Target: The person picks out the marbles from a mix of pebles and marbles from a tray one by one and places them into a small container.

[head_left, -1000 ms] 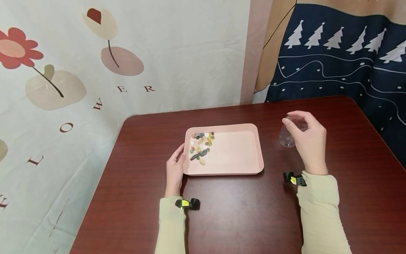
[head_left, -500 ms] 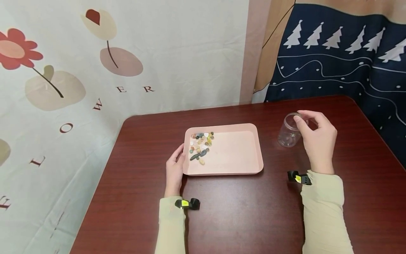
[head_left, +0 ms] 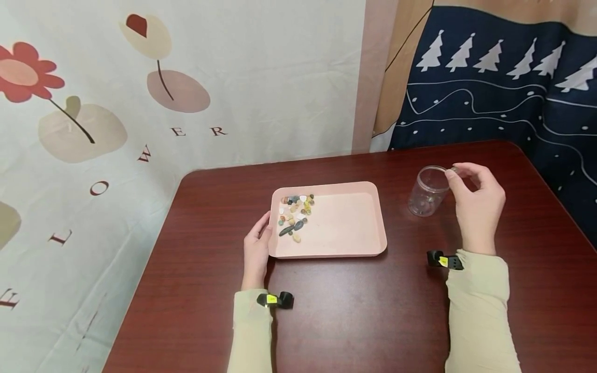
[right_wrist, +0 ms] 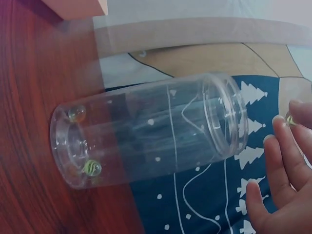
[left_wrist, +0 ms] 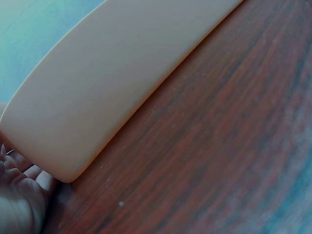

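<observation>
Thumb and fingertips of my right hand (head_left: 480,204) pinch a small glass marble (right_wrist: 290,119), just right of the mouth of a clear jar (head_left: 425,194). The jar stands upright on the table, its mouth uncovered. Inside at its bottom lie a green-striped marble (right_wrist: 92,168) and another glass marble (right_wrist: 77,113). My left hand (head_left: 256,254) holds the left edge of a pink tray (head_left: 347,223), thumb at the rim and fingers along the side, partly hidden by the tray in the left wrist view. Several mixed pebbles (head_left: 298,225) lie in the tray's left part.
A dark red wooden table (head_left: 350,311) carries the tray and jar. Behind it hang a pale flower-printed cloth (head_left: 280,77) and, at the right, a navy cloth (head_left: 485,109) with white trees. The table's back edge is close behind the jar.
My right hand has moved right, from above the jar's mouth to beside its rim, still pinching the marble. Left hand, tray and pebbles have stayed put.
</observation>
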